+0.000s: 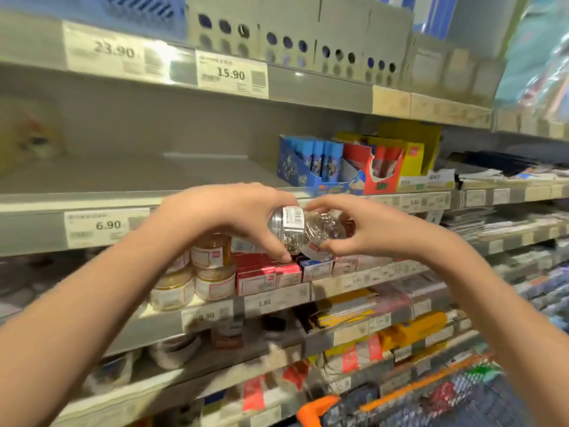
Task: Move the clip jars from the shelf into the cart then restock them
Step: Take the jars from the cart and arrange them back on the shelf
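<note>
Clip jars are what I am handling, but I start with the biggest thing before me: the shelf (92, 198) unit fills the whole view, tier above tier, each edge carrying price tags (101, 228). On the top tier I see grey cardboard boxes (308, 41) with round holes. One tier lower, to the right, stand blue and red display cartons (338, 164), while the left stretch of that board lies bare. Below it sit amber-lidded jars (200, 272) stacked two high, with red and white small boxes (268, 272) just beside them on the right. The cart (431, 402) shows at the lower right corner, its orange handle corner and mesh blurred. In front of the bare tier's edge, I hold one clear clip jar (304, 229) tipped on its side, silver lid to the left, a white barcode label facing up and metal clips visible inside. My left hand (234, 217) wraps over the lid end with fingers curled round it; my right hand (369, 229) pinches the other end between thumb and fingertips. Both hands meet on the jar, close together.
</note>
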### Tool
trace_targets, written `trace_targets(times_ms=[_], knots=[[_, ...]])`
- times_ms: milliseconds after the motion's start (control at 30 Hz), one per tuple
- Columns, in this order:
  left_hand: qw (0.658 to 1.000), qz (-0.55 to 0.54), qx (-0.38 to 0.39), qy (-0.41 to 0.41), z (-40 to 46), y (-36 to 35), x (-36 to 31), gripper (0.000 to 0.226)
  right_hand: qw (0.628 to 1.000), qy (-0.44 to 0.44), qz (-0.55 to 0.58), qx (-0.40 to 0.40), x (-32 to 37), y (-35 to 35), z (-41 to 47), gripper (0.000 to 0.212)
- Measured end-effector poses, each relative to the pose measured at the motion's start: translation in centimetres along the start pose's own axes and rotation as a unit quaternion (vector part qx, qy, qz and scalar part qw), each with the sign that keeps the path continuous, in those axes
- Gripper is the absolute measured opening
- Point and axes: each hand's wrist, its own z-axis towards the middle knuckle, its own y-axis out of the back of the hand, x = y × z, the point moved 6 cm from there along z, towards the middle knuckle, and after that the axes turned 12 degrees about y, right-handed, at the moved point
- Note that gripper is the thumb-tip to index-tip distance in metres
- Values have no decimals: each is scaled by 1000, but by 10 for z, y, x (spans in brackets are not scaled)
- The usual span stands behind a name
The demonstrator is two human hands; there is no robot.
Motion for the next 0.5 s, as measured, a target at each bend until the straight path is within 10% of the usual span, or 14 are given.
trace_targets(times_ms=[500], knots=[[990,12,-95,106,2,79,47,58,989,104,-28,-97,-2,55,83,59]])
